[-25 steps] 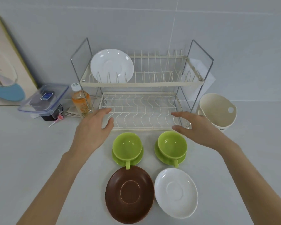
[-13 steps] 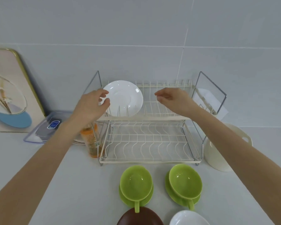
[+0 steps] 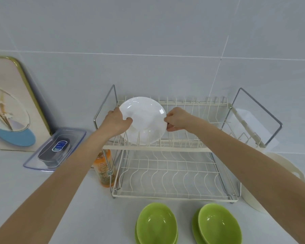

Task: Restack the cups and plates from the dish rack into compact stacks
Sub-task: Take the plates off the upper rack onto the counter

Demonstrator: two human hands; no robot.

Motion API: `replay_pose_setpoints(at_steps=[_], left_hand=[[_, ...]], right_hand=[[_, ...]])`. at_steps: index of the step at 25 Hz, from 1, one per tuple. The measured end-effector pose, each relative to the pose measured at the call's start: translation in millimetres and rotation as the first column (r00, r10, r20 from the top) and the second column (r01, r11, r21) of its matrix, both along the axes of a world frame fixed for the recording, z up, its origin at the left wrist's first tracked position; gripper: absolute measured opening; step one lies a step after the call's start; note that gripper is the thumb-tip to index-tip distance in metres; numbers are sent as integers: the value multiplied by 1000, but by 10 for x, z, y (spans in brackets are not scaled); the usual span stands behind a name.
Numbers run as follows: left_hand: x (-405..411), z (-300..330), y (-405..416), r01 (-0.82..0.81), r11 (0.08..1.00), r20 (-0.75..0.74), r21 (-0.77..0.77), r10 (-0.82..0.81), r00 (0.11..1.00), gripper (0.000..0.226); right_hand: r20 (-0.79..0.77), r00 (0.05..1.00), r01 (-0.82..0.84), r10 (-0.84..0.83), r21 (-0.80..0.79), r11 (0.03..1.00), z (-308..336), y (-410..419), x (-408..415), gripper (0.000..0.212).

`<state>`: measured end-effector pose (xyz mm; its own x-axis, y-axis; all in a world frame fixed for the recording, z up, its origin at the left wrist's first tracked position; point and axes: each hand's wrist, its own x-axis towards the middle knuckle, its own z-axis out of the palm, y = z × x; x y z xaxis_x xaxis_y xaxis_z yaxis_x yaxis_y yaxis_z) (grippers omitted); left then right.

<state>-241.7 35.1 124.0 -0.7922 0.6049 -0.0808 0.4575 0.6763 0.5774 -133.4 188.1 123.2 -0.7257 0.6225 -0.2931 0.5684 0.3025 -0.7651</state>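
Observation:
A white plate (image 3: 145, 118) stands on edge in the upper tier of the cream two-tier dish rack (image 3: 169, 148), at its left end. My left hand (image 3: 115, 121) grips the plate's left rim and my right hand (image 3: 177, 118) pinches its right rim. The lower tier holds nothing. On the counter in front of the rack sit two green cups, each on a green saucer: one at the left (image 3: 156, 224) and one at the right (image 3: 218, 224).
An orange drink bottle (image 3: 104, 170) stands against the rack's left side. A clear lidded container (image 3: 55, 150) and a gold-rimmed tray (image 3: 9, 104) leaning on the wall are further left. A cream bowl (image 3: 278, 166) sits right of the rack.
Both hands rose from the counter to the upper tier and closed on the white plate's rims. The view tilted up, so the brown and white plates left the frame.

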Motion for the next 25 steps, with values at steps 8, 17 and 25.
replay_pose_setpoints(at_steps=[8, 17, 25], left_hand=[[181, 236, -36, -68, 960, 17, 272, 66, 998, 26], [667, 476, -550, -191, 744, 194, 641, 84, 977, 37], [1200, -200, -1487, -348, 693, 376, 631, 120, 919, 35]], right_hand=[[-273, 937, 229, -218, 12, 973, 140, 36, -3, 31], [-531, 828, 206, -180, -12, 979, 545, -474, 733, 26], [-488, 858, 121, -161, -112, 986, -205, -1309, 1320, 20]])
